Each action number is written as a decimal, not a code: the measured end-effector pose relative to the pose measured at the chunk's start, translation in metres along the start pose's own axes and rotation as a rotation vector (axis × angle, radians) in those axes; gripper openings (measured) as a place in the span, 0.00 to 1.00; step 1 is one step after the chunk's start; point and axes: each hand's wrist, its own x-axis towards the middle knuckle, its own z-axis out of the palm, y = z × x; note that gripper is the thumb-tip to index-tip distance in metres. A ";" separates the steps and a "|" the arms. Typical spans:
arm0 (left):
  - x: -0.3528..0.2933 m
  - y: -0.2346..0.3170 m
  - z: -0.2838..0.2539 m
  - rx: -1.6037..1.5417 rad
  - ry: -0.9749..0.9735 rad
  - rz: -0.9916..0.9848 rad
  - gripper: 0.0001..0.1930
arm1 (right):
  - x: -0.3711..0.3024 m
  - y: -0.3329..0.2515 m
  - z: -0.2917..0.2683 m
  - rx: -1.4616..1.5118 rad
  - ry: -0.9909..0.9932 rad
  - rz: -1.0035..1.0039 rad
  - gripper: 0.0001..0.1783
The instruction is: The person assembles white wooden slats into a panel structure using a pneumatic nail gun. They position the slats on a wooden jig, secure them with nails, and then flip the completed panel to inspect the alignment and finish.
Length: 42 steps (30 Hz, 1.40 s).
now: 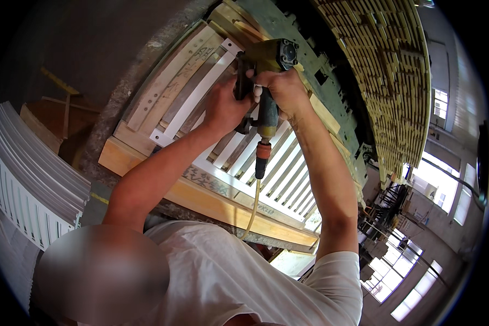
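One nail gun (267, 111) is located at the upper centre of the frame, above one white slatted frame (214, 169). Contact between the tool's nose and the work cannot be determined. Two hands are clamped on the tool, close together. The right hand (288, 89) is wrapped around the upper handle, below the head. The left hand (224, 107) grips the dark part along the tool's left side; its fingertips are partly hidden.

One orange and black connector (263, 158) is fitted to the handle's lower end. One pale hose (255, 209) runs from it toward the bottom of the frame.

The slatted frame has at least eight visible slats; the total is obscured by the arms and tool. Two holes show at the ends of its left rail. One wooden beam (201, 202) borders its lower side, and one plank (168, 76) with several holes and handwritten marks lies at its upper left.

Upper right: one green table (339, 103) and, beyond it, one stack of wood strips (388, 81), too numerous to count. Left edge: one stack of white panels (35, 174).
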 end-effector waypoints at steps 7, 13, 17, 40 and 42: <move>0.003 -0.005 -0.004 -0.005 0.040 0.008 0.21 | 0.003 -0.006 0.007 -0.016 0.002 0.021 0.10; 0.002 0.003 -0.010 0.035 0.040 -0.012 0.17 | 0.002 -0.007 0.012 -0.047 0.020 -0.001 0.08; 0.000 0.009 -0.012 -0.002 0.019 -0.086 0.17 | 0.001 -0.012 0.016 -0.065 0.032 0.002 0.06; -0.174 0.049 0.072 0.383 -0.753 0.074 0.56 | -0.179 0.226 -0.099 1.479 -0.114 -0.229 0.28; -0.183 0.052 0.079 0.391 -0.772 0.141 0.53 | -0.187 0.242 -0.098 1.563 -0.137 -0.279 0.28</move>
